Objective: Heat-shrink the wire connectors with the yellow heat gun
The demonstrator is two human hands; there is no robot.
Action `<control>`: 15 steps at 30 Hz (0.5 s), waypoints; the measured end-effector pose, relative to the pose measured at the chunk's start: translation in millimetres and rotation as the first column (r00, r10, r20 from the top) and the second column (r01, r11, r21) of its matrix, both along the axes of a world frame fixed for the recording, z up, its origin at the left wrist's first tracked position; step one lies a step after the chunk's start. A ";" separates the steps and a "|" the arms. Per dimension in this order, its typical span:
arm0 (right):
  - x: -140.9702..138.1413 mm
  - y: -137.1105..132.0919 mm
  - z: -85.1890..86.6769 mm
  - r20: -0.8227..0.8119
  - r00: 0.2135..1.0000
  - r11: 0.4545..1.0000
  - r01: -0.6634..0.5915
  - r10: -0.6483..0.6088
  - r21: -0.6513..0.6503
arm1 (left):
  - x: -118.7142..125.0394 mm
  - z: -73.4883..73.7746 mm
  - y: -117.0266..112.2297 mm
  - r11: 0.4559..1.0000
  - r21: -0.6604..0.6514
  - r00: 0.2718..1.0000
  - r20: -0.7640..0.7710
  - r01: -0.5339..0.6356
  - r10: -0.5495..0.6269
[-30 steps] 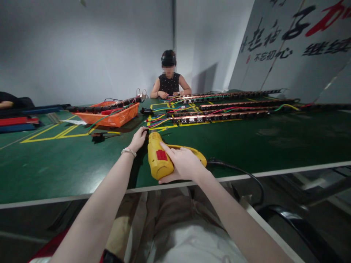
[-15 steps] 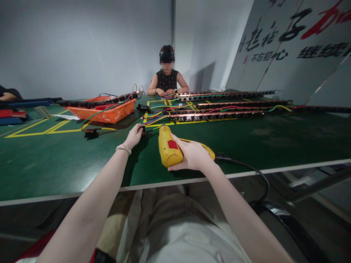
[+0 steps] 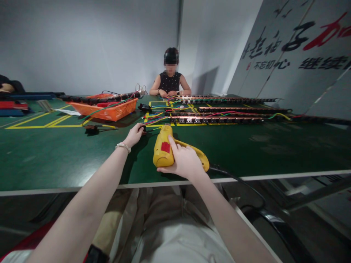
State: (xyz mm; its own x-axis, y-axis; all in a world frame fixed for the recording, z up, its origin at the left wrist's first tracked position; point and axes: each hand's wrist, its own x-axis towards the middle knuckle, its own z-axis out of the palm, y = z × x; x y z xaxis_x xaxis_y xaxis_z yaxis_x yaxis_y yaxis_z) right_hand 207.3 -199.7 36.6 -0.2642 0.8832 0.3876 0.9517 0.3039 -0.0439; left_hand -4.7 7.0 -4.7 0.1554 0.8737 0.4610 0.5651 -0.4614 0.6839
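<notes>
My right hand (image 3: 187, 160) is wrapped round a yellow heat gun (image 3: 163, 140) with a red patch on its body. The gun's nozzle points away from me, and a black cord runs from its handle over the table's front edge. To its left, my left hand (image 3: 133, 135) pinches a small black connector (image 3: 143, 128), partly hidden by the fingers. A thin wire (image 3: 155, 129) reaches from this piece toward the nozzle. Just beyond lie the coloured wire ends (image 3: 156, 119) of a long strip with copper bars (image 3: 216, 118).
An orange basket (image 3: 116, 112) holding black strips and wires stands at the left. Before it lies another black connector (image 3: 91, 129) with leads. More long strips (image 3: 227, 99) lie at the back right. Across the green table (image 3: 260, 153) sits a person (image 3: 170, 82); someone's arm shows far left.
My right hand has swung the heat gun's rear end slightly left and toward me. My left hand stays in place with the connector. The view has shifted a little.
</notes>
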 end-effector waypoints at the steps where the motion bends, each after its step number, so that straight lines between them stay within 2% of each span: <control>1: -3.3 -0.9 0.6 0.002 1.000 1.000 0.000 0.000 -0.006 | 0.1 0.6 -0.5 1.000 -0.006 1.000 -0.001 0.000 0.000; 8: -22.1 -2.9 0.1 0.007 0.998 0.998 -0.063 0.063 -0.018 | 1.0 0.7 -1.1 1.000 -0.001 1.000 0.010 0.005 -0.005; 15: -30.7 -1.7 -3.4 0.063 0.974 0.975 -0.221 0.220 0.011 | -0.5 2.8 0.8 0.999 0.017 0.999 -0.007 0.039 -0.039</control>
